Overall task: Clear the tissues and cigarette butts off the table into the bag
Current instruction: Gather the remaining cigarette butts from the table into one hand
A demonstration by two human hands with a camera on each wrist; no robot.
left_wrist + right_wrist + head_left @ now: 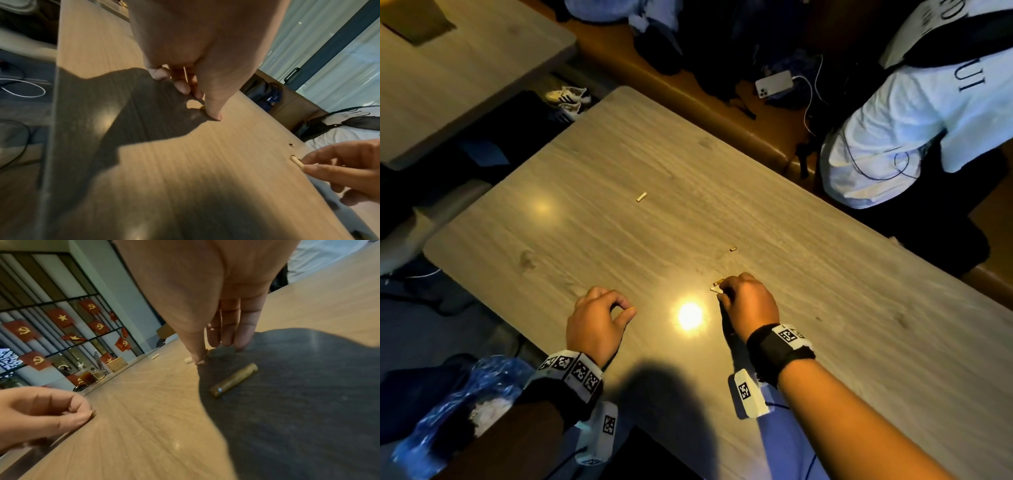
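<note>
My left hand (625,311) rests at the near edge of the wooden table (585,164) and pinches a small cigarette butt (202,107) between thumb and fingers. To its right, my right hand (722,286) pinches the end of a pale butt (296,161) that lies on the table. A brown butt (234,379) lies loose in the shadow under that palm. Two more butts lie free farther out, one (641,197) mid-table and a short one (733,249) just beyond my right hand. The blue plastic bag (465,394) sits below the table's near left edge with white tissue inside.
A person in a white shirt (893,137) sits at the table's far right side. A phone (774,84) on a cable lies on the bench beyond. A second table (465,68) stands at the far left, with shoes (566,97) on the floor between.
</note>
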